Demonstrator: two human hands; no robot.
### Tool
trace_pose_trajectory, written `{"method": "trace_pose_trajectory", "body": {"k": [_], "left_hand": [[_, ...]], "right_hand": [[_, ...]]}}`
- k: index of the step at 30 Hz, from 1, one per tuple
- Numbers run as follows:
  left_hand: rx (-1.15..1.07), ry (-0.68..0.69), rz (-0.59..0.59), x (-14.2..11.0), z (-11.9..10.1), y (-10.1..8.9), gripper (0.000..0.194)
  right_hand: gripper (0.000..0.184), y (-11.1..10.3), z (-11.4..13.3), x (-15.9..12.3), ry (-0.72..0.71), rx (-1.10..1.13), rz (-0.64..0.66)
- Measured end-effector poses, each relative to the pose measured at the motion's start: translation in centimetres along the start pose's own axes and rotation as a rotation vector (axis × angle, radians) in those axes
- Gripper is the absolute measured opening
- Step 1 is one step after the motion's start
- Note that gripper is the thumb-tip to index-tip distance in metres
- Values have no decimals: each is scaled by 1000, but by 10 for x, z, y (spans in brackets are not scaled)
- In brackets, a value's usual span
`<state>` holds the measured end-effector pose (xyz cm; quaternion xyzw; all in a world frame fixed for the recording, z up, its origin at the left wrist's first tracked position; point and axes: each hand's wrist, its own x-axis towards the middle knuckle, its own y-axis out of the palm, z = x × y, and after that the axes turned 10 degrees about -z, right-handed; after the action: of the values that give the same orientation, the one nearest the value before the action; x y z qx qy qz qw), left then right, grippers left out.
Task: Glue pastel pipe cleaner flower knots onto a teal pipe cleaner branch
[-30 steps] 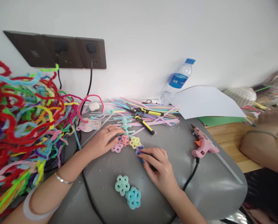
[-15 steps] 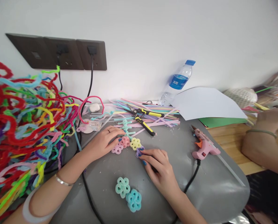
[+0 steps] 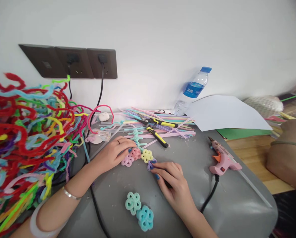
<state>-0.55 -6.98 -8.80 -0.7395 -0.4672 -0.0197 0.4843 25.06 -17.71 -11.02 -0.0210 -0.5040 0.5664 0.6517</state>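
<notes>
Fuzzy pipe-cleaner flowers lie in a curved row on the grey table (image 3: 118, 205). My left hand (image 3: 113, 153) has its thumb and fingertips closed at the coral pink flower (image 3: 136, 154), beside a mint-green twisted stem (image 3: 136, 134). A light pink flower (image 3: 127, 160) lies just under that hand. At the row's right end, my right hand (image 3: 174, 185) pinches a purple flower (image 3: 149, 166), partly covered by the fingertips. Between the hands sits a yellow flower (image 3: 146, 156). Nearer to me, a mint flower (image 3: 133, 203) touches a turquoise flower (image 3: 145, 218).
Yellow-black pliers (image 3: 158, 135) rest on pastel pipe cleaners (image 3: 182, 132). A pink glue gun (image 3: 222, 162) lies right, a tangled pipe-cleaner heap (image 3: 33, 132) left. Behind are a bottle (image 3: 194, 89) and white paper (image 3: 229, 112). Another person's arm (image 3: 287, 152) reaches in at right.
The view has shifted, so everything sits slightly lower and further right. Both hands keep their places at the flowers. The other person's arm has moved a little at the right edge.
</notes>
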Motion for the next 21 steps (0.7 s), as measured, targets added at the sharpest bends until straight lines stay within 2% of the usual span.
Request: {"method": "trace_pose_trajectory", "body": {"k": [6,14,21], "left_hand": [[16,39,40,1,1,-2,28],[111,89,-14,3,-5,-3,26],[183,357,-17,0,-20,-3,26]], "right_hand": [[24,1,-1,0,6,10,-18],[24,1,-1,-2,0,3,-4],[25,1,-1,-1,-3,-4,-4]]}}
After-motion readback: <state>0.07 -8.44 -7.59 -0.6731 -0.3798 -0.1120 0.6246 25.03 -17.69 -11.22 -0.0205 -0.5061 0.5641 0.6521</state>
